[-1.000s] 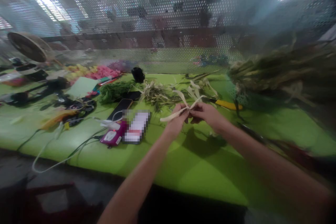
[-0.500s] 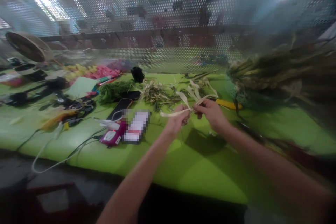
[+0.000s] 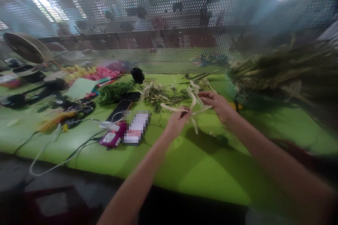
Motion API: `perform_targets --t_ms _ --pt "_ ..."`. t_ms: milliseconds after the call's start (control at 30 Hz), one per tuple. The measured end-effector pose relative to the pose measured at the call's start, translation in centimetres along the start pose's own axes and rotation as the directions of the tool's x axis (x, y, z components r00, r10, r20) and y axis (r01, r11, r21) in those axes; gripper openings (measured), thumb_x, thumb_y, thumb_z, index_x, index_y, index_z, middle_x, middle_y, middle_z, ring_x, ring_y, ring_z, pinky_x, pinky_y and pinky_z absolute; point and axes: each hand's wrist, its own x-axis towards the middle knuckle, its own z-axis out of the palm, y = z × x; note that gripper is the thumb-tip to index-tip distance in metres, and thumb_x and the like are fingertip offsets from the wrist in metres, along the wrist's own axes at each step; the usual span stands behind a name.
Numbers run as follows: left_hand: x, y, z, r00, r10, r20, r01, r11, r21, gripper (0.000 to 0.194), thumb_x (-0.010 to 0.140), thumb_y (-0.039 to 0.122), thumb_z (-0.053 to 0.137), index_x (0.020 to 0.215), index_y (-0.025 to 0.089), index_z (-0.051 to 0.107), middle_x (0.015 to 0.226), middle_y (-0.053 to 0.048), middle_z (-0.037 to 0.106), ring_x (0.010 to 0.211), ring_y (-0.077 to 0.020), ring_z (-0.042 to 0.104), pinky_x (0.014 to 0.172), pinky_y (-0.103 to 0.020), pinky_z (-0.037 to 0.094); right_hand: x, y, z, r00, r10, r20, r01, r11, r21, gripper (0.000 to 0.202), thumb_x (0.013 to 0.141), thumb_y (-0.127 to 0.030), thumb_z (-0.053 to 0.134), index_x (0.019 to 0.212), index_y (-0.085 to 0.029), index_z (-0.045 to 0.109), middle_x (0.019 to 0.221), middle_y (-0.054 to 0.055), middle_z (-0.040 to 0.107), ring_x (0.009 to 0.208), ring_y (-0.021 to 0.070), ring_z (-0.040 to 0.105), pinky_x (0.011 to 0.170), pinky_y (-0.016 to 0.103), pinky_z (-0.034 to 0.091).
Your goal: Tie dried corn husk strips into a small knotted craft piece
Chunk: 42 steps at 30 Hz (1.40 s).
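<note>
Green table (image 3: 171, 168) edge nearest. Above it, left hand (image 3: 178, 121) pinches pale strips (image 3: 169, 108), ends splayed. Right hand (image 3: 216, 103) slightly farther, fingers parted beside strips, contact unclear. Beyond: dried-leaf pile (image 3: 154, 93), 1 black object (image 3: 137, 75), perforated screen (image 3: 169, 38).

No text or number can be read; the bright phone screen (image 3: 137, 126) (pixelated into blocks) is illegible.

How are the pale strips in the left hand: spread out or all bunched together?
Spread out: the pale strips poke different ways from the left hand, one pointing left, one up, one hanging down.
</note>
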Motion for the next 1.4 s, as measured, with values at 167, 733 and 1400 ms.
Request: perform_targets --t_ms 167,733,1400 --pt "0.3 -0.3 0.6 0.996 0.069 0.054 -0.071 0.997 0.034 0.016 0.086 0.031 0.057 0.085 0.016 0.062 0.081 -0.004 0.065 0.079 -0.0175 0.057 0.072 -0.028 0.040 -0.6 0.1 0.9 0.974 -0.085 0.208 0.111 0.987 -0.117 0.032 0.067 -0.048 0.078 0.071 -0.017 0.070 0.072 0.002 0.065 0.071 0.0171 0.057 0.068 0.030 0.043" --pt "0.2 -1.0 1.3 1.000 -0.013 -0.008 0.012 0.997 -0.071 0.020 0.087 0.035 0.056 0.080 0.017 0.059 0.070 -0.001 0.057 0.065 -0.0121 0.048 0.063 -0.025 0.036 -1.6 -0.2 1.3 0.820 -0.571 0.035 0.439 0.589 -0.679 0.018 0.085 -0.032 0.066 0.100 -0.024 0.071 0.111 0.009 0.068 0.109 0.0289 0.055 0.089 0.044 0.042" --pt "-0.5 0.4 1.7 0.975 -0.106 -0.197 0.024 0.926 -0.377 0.019 0.094 0.035 0.044 0.091 0.020 0.056 0.077 -0.001 0.055 0.065 -0.0111 0.047 0.056 -0.023 0.033 -2.0 1.8 3.9 0.994 -0.034 -0.107 0.042 0.996 0.079 0.033 0.071 -0.050 0.073 0.072 -0.018 0.064 0.060 0.001 0.061 0.054 0.0130 0.055 0.052 0.027 0.047"
